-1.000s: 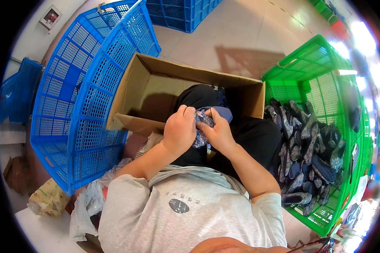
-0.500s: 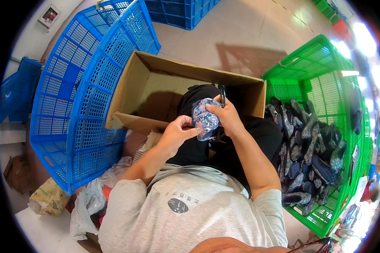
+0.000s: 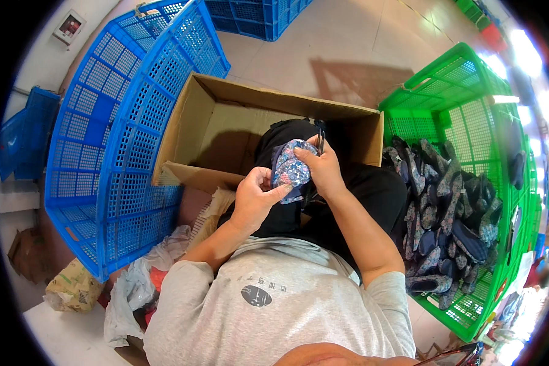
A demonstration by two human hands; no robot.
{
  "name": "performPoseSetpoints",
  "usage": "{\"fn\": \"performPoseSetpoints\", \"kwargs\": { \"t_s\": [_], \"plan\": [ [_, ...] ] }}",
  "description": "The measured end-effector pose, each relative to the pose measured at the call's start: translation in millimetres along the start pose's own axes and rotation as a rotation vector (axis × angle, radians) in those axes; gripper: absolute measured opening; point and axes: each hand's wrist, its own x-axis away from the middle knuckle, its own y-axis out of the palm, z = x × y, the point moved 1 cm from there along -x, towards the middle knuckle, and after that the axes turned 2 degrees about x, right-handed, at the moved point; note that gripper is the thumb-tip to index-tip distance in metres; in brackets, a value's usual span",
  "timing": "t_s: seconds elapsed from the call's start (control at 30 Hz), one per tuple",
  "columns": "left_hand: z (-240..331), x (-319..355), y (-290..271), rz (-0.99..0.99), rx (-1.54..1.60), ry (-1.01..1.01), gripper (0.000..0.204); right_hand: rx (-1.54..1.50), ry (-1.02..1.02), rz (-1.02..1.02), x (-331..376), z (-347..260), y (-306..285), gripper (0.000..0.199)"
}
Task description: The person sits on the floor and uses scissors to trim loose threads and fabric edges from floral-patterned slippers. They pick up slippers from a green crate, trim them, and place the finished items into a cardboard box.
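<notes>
Above my lap I hold a blue floral cloth slipper (image 3: 294, 165), its rounded, patterned part facing up. My left hand (image 3: 256, 198) pinches its lower left edge between thumb and fingers. My right hand (image 3: 324, 169) grips its upper right side, thumb pressed on top and fingers hidden behind. A slim black tool (image 3: 321, 135) sticks up from my right hand; its kind is unclear. To the right, a green plastic crate (image 3: 463, 79) holds several similar floral slippers (image 3: 451, 222) with dark soles or linings, piled together.
An open cardboard box (image 3: 226, 122) stands in front, around my knees. Tall blue mesh crates (image 3: 146, 134) rise at the left, with another blue crate (image 3: 265, 21) farther off. Crumpled plastic bags (image 3: 131, 299) and a yellowish wrapped bundle (image 3: 74, 285) lie lower left.
The slipper has turned and tilted slightly to the left in my hands, showing more of its rounded patterned side. Both hands keep their hold, with my right hand shifted slightly left.
</notes>
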Motion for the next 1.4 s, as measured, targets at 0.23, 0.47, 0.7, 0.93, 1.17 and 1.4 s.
{"fn": "performPoseSetpoints", "kwargs": {
  "t_s": [0.23, 0.47, 0.7, 0.93, 1.17, 1.4],
  "plan": [
    [9, -1, -21, 0.078, -0.342, 0.06, 0.024, 0.307, -0.373, 0.176, 23, 17, 19, 0.021],
    [41, 3, -8, 0.183, -0.824, 0.39, 0.021, 0.323, -0.458, 0.269, 35, 20, 33, 0.02],
    [64, -13, -20, 0.191, -1.103, 0.792, 0.026, -0.271, -0.06, -0.087, 77, 4, 31, 0.02],
    [73, -8, -17, -0.065, -0.871, 0.707, 0.033, -0.324, 0.179, -0.025, 55, 0, 11, 0.02],
    [68, 4, -8, -0.044, -1.149, 0.711, 0.04, -0.133, 0.243, -0.212, 50, -23, 1, 0.021],
    [54, 8, -3, 0.021, -1.173, 0.783, 0.037, 0.28, -0.12, -0.008, 49, -48, -20, 0.015]
  ]
}}
